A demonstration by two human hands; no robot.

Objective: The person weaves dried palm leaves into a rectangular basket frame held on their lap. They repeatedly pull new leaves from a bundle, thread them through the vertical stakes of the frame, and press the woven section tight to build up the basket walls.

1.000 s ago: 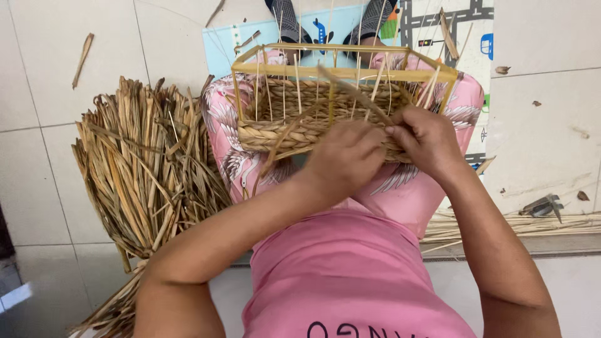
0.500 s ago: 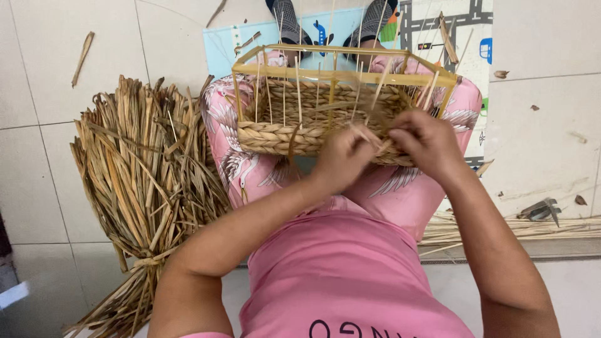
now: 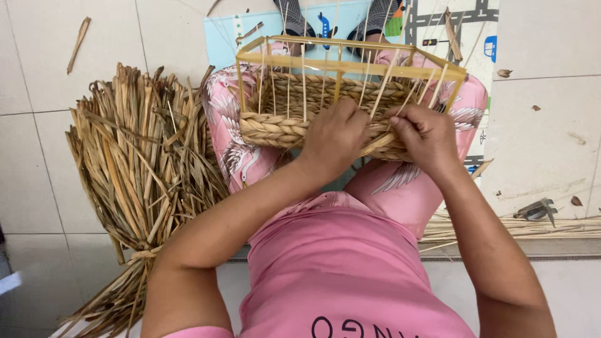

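On the lap: half-woven basket (image 3: 294, 122). Left hand (image 3: 335, 138) clenched on its near wall (steadying it); right hand (image 3: 426, 134) pinching a straw strand (image 3: 377, 145), keeping it taut.

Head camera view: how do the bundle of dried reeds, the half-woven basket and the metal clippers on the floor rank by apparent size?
1. Bundle of dried reeds, largest.
2. Half-woven basket, smaller, though the hands hide part.
3. Metal clippers, by far smallest.
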